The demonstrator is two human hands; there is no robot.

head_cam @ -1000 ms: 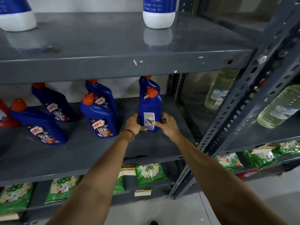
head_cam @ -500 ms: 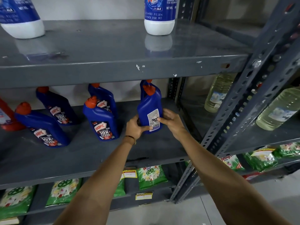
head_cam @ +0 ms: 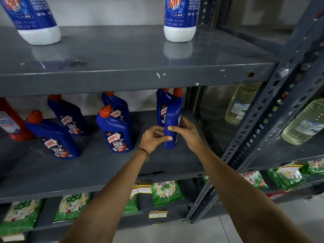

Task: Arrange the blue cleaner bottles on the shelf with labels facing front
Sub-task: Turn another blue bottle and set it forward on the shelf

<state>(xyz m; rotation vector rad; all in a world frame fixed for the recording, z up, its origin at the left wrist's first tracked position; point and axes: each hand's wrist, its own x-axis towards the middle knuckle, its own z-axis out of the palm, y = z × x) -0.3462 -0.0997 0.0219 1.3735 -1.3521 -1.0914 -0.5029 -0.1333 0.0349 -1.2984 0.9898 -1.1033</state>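
Both hands, left hand [head_cam: 154, 137] and right hand [head_cam: 188, 132], wrap the lower body of the Harpic bottle [head_cam: 172, 120], just right of the front-centre Harpic bottle [head_cam: 114, 130]. Rigid, slick plastic, probably liquid-heavy; hold low, not the cap.

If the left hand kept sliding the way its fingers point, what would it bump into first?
The left hand points right, and its fingers already touch the blue bottle that both hands hold. So it would push on that bottle first, then probably meet the right hand on the other side.

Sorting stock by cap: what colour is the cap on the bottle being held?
Orange-red, on the blue bottle; its cap shows in the head view.
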